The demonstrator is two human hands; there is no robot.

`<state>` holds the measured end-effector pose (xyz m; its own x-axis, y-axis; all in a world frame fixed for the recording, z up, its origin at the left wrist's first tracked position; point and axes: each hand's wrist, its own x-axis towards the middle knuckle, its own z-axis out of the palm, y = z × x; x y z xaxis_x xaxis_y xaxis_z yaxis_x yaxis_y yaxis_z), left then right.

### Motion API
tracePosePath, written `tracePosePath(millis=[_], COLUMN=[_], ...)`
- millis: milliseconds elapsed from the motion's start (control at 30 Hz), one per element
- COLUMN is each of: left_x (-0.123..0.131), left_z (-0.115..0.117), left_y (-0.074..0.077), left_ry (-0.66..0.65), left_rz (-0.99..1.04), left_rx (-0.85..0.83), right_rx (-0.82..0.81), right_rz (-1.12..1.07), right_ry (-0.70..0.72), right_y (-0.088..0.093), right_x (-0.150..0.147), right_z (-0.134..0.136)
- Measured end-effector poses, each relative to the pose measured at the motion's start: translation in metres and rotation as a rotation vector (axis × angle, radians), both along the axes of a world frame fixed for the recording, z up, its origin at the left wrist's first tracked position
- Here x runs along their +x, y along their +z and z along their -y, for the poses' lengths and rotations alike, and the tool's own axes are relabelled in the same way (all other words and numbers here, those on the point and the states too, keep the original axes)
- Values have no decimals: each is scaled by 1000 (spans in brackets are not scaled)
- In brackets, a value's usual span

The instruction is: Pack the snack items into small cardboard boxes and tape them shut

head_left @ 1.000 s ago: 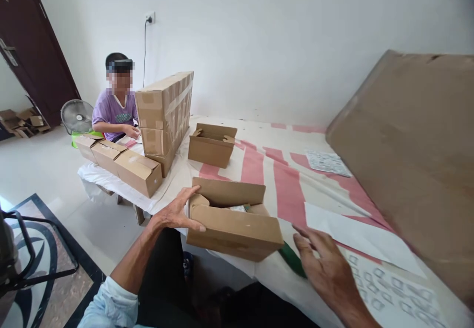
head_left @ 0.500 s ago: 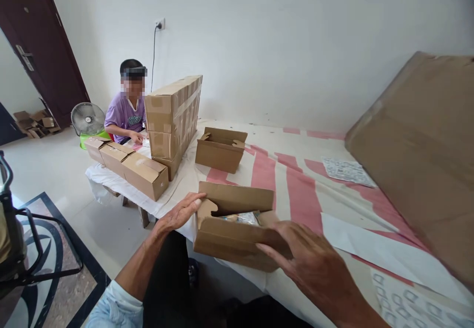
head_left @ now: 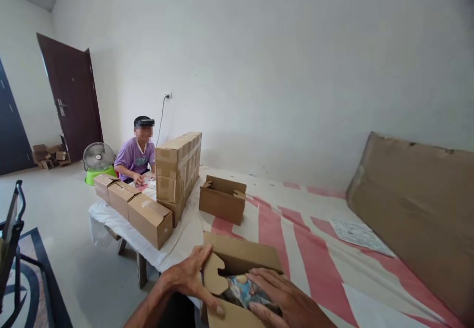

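Observation:
An open cardboard box sits in front of me at the table's near edge, its long flaps up. Inside it lie shiny plastic packets with blue and tan printing; their lower part is hidden. My left hand grips the box's left end, thumb over the near flap and fingers at the far corner, beside a notched end flap. Stretched flat over the packets, inside the box's right half, is my right hand. Farther back stands a second open box, whose inside is mostly hidden.
Closed boxes line the table's left edge, beside a tall taped stack. Behind them sits a person in purple. A large cardboard sheet leans at the right. Red-and-white cloth covers the table; a fan stands left.
My right hand has left the near flap and moved onto the packets inside the box. The left hand's thumb now reaches over the near flap. My view has tilted up.

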<state>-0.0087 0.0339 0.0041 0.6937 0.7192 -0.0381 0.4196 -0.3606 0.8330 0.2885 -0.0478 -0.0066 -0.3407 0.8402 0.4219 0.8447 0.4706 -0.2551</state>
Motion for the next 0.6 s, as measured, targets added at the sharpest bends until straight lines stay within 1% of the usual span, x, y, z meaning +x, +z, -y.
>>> tracePosePath(millis=[100,133,200,233,267,400,533,600], left_x=[0,0,2,3,4,7,6,6], left_z=[12,14,12,9,5,-4,-4,-4], left_y=[3,3,2,1,0,-1,-2,-2], left_ry=[-27,-16,-25,-32,-66,-143,-147,-148], left_rz=[-8,10,56,97,113,140,119,118], left_rx=[-25,-12,-2,14,26,56,59,59], right_rx=[-83,-110,-191,-217,-239,-246,-252,-266], right_rz=[36,47,81,108,146,268,363,394], right_ry=[-78,-62,-20,-29,-48,-77,-65,-46], right_y=[9,11,16,18,20,30,39,39], right_x=[1,4,11,15,19,26,22,21], right_z=[2,5,8,8,6,2,2,0])
